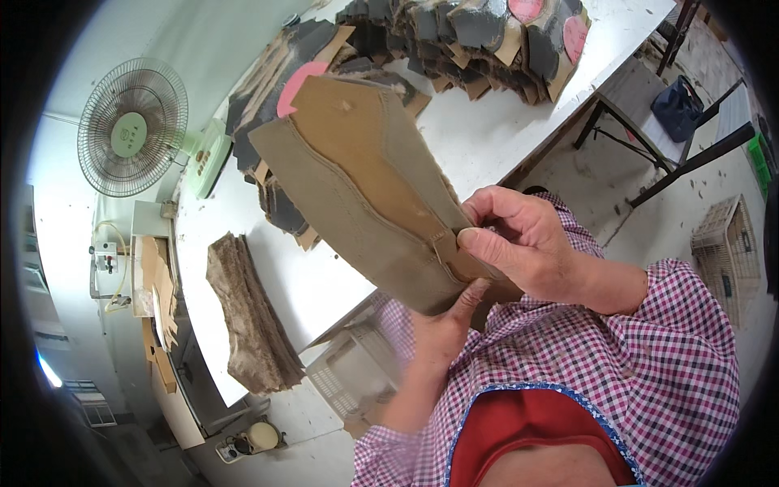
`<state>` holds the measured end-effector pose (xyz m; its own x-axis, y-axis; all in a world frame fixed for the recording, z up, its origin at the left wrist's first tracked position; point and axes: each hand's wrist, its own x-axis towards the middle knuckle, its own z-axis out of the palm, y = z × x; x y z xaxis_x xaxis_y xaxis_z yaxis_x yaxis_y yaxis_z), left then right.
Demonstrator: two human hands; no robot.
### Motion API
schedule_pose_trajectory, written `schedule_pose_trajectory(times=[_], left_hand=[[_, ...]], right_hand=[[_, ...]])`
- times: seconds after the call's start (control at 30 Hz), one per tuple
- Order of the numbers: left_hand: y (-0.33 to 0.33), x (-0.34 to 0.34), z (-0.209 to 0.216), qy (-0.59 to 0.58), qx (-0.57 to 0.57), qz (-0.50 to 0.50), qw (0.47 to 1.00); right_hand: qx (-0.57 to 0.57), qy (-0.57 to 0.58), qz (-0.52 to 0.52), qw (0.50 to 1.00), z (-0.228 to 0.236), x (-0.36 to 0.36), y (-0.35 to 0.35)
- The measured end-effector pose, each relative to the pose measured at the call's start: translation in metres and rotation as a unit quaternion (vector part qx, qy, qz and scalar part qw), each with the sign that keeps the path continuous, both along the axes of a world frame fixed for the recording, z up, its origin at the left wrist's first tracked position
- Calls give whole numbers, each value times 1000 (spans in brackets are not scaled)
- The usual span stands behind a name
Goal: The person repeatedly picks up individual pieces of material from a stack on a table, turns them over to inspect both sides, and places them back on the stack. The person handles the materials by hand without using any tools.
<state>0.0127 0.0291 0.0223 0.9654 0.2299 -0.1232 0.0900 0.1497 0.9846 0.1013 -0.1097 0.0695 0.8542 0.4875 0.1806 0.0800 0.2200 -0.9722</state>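
Both my hands hold a boot upper [365, 178], olive-tan at the sides with a smoother brown panel down its middle and stitched seams. It slants up and away from me over the table's near edge. My left hand [450, 325] grips its lower end, thumb on top and the other fingers hidden underneath. Beside a small stitched tab, my right hand [519, 247] pinches the right edge between thumb and curled fingers. A stack of brown fuzzy-edged pieces [247, 316] lies on the white table [324, 284], left of the held upper.
Piles of dark and tan pieces [479, 40] cover the table's far side, some bearing pink round labels [574, 36]. A green fan [134, 130] stands at left. Below the table is a plastic crate [349, 365]; another basket [725, 252] and a dark blue bag [677, 107] are at right.
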Motion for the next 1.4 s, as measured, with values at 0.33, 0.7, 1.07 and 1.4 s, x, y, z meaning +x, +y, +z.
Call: schedule_pose_trajectory(times=[0.33,0.7,1.07,1.4], left_hand=[[-11,-3,-9,4,40,-43,998],[-12,-4,-8,-5,47,-50,998],[117,44,29,-287,529,159,783],[95,46,-54,-42,586,-40,808]], right_hand=[[73,-22,-34,997,15,16,8],[137,-68,-49,987,51,55,19],[232,61,398,885,35,160,29],[-437,-510,142,727,-38,153,50]])
